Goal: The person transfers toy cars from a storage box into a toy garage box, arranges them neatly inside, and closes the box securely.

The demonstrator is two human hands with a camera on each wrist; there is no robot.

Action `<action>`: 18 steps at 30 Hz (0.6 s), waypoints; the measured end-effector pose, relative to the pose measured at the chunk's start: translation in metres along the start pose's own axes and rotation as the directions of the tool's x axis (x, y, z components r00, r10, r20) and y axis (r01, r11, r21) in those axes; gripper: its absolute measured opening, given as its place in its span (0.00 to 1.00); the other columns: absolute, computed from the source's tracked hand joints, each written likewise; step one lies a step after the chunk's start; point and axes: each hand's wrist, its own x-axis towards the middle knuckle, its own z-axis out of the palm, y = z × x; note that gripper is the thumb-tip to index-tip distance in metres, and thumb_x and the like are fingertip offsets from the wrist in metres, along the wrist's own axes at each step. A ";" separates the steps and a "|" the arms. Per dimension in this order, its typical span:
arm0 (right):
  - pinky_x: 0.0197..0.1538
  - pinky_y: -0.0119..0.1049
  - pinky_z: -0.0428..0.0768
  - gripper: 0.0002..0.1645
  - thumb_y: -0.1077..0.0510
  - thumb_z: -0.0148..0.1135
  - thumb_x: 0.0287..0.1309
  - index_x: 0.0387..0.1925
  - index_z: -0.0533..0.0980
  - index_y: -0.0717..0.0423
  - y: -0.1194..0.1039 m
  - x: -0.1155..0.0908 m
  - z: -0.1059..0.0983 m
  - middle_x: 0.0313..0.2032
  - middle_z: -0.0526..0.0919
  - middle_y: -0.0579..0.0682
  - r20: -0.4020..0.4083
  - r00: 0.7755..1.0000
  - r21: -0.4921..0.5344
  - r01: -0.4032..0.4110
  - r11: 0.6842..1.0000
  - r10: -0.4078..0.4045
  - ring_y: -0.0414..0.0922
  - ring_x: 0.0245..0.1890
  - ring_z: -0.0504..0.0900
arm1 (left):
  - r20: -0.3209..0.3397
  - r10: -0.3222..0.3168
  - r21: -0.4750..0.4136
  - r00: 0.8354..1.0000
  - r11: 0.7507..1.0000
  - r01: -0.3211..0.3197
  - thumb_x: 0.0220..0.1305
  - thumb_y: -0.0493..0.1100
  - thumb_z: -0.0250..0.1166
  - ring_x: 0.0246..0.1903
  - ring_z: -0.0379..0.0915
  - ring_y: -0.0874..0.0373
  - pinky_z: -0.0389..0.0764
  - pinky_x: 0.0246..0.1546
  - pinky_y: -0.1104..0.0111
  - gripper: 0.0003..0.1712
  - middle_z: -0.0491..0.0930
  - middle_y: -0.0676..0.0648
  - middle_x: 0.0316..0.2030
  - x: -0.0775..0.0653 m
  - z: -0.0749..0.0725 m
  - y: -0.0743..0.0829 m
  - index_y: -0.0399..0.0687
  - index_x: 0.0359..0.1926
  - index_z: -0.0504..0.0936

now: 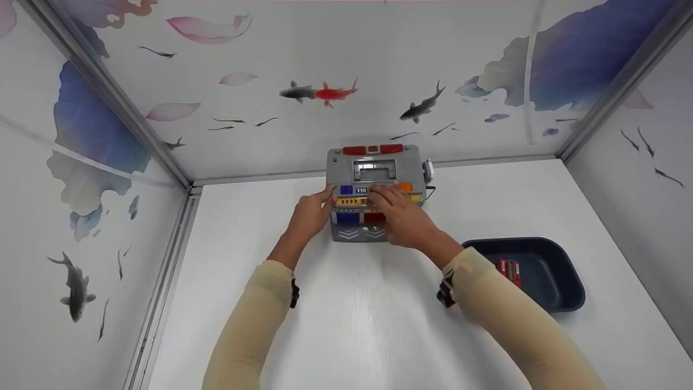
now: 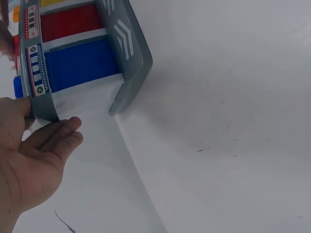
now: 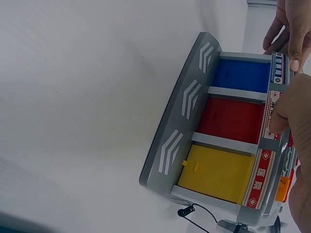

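Steadying the grey toy station (image 1: 354,190) seems the step in hand; it sits mid-frame on the white surface (image 1: 346,319). Our left hand (image 1: 311,214) clamps its left edge; our right hand (image 1: 409,219) lays bent fingers on top, though we cannot tell whether they pinch anything. Next, we probably need firm bracing while working that part. We count one station, three panels (blue panel (image 3: 243,75), red panel (image 3: 231,119), yellow panel (image 3: 216,177)), one tray (image 1: 547,276) lower right, and at least one red item (image 1: 510,266) inside.
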 end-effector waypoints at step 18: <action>0.89 0.57 0.57 0.52 0.68 0.80 0.52 0.78 0.68 0.56 -0.004 0.002 -0.005 0.81 0.70 0.55 0.066 0.997 -0.015 -0.049 0.999 0.050 0.55 0.84 0.67 | -0.002 0.021 -0.003 1.000 1.000 -0.021 0.89 0.56 0.55 0.79 0.72 0.45 0.74 0.81 0.50 0.30 0.76 0.45 0.77 0.001 0.000 0.000 0.52 0.83 0.70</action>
